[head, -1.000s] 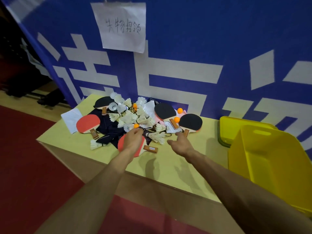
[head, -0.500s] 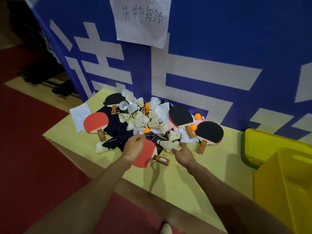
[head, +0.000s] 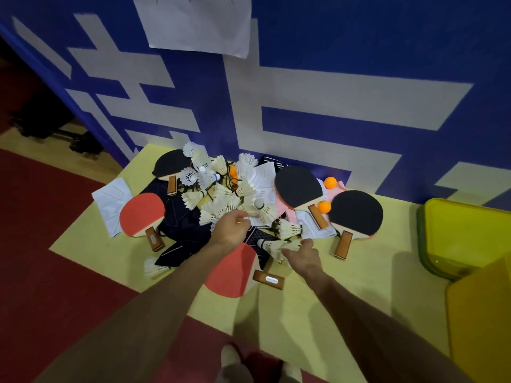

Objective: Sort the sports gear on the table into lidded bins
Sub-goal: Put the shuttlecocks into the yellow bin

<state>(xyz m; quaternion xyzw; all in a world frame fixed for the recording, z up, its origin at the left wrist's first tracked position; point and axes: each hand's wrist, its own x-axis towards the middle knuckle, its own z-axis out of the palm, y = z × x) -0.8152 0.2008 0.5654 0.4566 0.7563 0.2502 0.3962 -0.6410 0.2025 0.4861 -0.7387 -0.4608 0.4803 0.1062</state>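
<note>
Your left hand (head: 231, 230) curls around an orange ball (head: 238, 221), barely showing. Your right hand (head: 302, 257) pinches a shuttlecock (head: 272, 246) by its feathers

Blue banner (head: 359, 64) with white characters; paper sheet (head: 199, 23) on its upper part, yellow worktop (head: 304, 313) against its base, red floor (head: 55, 244) below.
</note>
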